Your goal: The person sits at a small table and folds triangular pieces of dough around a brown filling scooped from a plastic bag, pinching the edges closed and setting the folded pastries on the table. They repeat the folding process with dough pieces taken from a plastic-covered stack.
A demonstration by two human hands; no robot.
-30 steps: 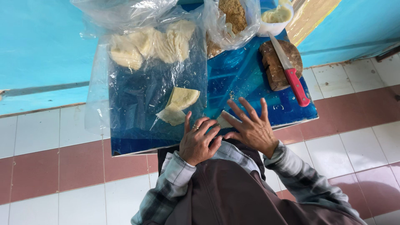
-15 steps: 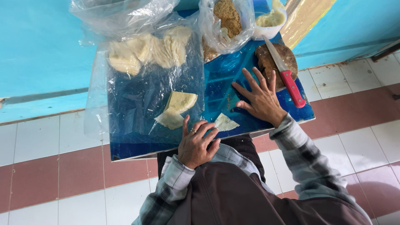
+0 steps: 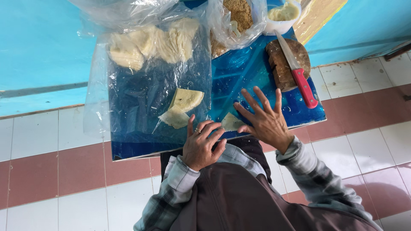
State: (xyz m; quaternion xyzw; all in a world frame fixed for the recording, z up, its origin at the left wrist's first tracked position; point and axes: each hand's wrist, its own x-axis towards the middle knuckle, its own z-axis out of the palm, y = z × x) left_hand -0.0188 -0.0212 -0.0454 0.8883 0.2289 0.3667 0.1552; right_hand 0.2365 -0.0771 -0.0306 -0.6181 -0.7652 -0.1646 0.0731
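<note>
My left hand (image 3: 202,143) rests at the near edge of a low blue table (image 3: 252,70), fingers loosely curled, a ring on one finger. Its fingertips lie beside a small pale dough piece (image 3: 231,122). My right hand (image 3: 265,119) is spread flat over the table just right of that piece, fingers apart, holding nothing. Two pale folded wrappers (image 3: 183,106) lie on a clear plastic sheet (image 3: 145,90) just beyond my left hand.
A pile of pale wrappers (image 3: 150,42) sits at the sheet's far end. A red-handled knife (image 3: 297,72) lies on a round wooden board (image 3: 282,64). A bag of brown crumbs (image 3: 237,17) and a white bowl (image 3: 282,13) stand behind. Tiled floor surrounds the table.
My right hand went out toward the wooden board and has come back near the small dough piece. My left hand has barely moved.
</note>
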